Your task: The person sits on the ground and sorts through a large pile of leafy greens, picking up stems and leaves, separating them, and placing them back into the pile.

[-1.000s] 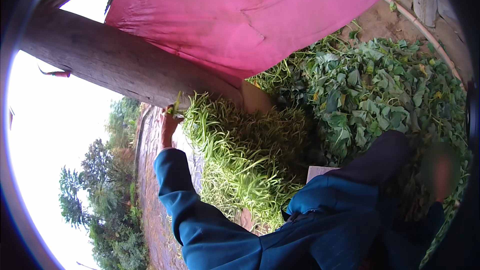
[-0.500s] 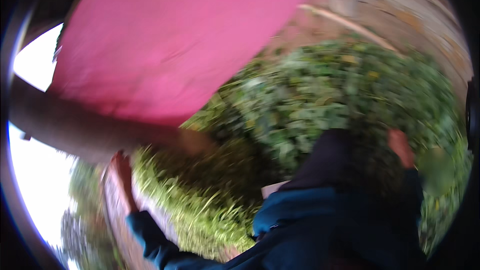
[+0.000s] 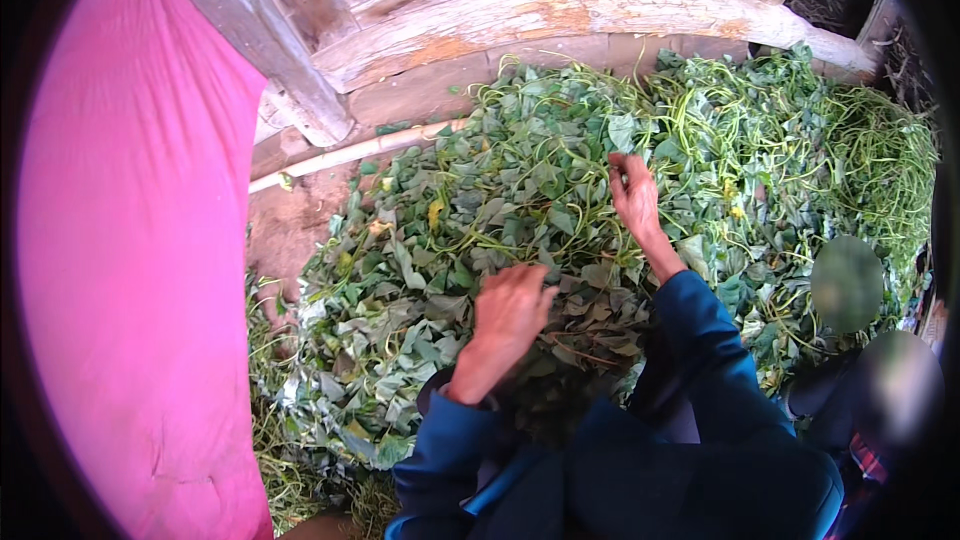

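Observation:
A broad heap of green leafy vines [image 3: 420, 225] lies on the ground in front of me. My left hand [image 3: 508, 310] is over the near middle of the heap, its back turned up. Its thumb stands apart from the fingers, and nothing shows in it. Farther out and to the right, my right hand [image 3: 637, 200] reaches over the leaves with its fingers curled toward the thumb. Whether a stem is between those fingertips is too small to tell. Long pale-green stems [image 3: 705, 115] lie tangled beyond my right hand.
A pink cloth [image 3: 140, 260] hangs along the left side. Behind the heap stands a weathered wooden wall [image 3: 560, 15] with a post [image 3: 265, 40]. A pale pole [image 3: 350, 152] lies at the wall's foot. Another person's dark-clothed leg [image 3: 825, 410] is at the lower right.
My view has swung to the right, so the pink cloth now stands at the left. Both hands, spread wide apart before, have come closer together over the leafy heap.

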The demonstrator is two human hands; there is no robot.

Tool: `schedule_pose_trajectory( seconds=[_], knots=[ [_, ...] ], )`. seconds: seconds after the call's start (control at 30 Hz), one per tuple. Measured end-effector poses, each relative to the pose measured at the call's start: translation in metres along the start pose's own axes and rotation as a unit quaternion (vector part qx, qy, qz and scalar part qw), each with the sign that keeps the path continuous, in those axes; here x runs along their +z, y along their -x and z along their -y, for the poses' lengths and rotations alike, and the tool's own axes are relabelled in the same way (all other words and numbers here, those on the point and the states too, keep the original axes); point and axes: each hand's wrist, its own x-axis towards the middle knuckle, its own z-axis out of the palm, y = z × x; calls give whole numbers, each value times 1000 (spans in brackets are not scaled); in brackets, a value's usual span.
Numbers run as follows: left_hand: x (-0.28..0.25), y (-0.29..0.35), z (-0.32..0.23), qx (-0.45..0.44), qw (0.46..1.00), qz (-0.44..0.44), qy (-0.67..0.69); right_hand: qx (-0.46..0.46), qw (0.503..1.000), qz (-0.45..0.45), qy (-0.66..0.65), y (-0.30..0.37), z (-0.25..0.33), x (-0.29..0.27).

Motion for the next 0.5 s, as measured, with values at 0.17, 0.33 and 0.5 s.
schedule_pose_trajectory(
  seconds=[0.17, 0.33, 0.5],
  knots=[
    [55, -20, 0, 51, 992, 58, 100, 219, 932, 289, 2, 9, -62, 18],
    [63, -13, 35, -17, 998, 43, 34, 174, 952, 146, -204, -1, -12, 3],
    [43, -15, 40, -64, 989, 35, 125, 59, 919, -151, -360, -32, 74, -65]
  ],
)
